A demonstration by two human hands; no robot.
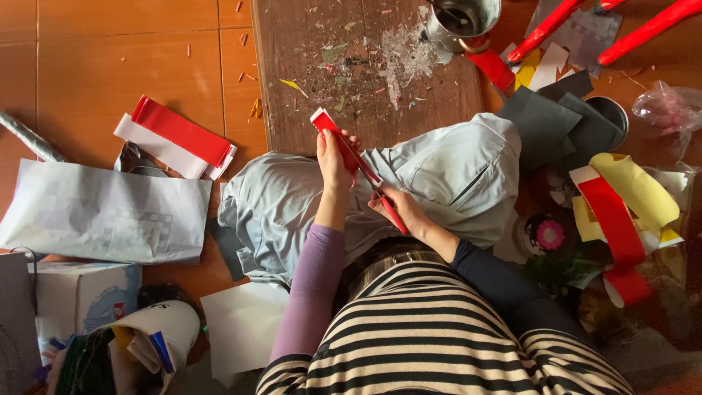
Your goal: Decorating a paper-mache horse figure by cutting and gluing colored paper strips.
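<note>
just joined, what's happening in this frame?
A person seated on the floor holds a red paper strip upright in the left hand. The right hand works red-handled scissors against it, over a pale cloth on the lap. Ahead lies a wooden board littered with scraps. More red, yellow and grey paper is piled at the right.

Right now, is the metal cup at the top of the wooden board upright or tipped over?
Upright. The metal cup shows its round open mouth to the downward-looking camera, base on the wooden board. Its contents look dark; full or empty, cannot tell.
</note>
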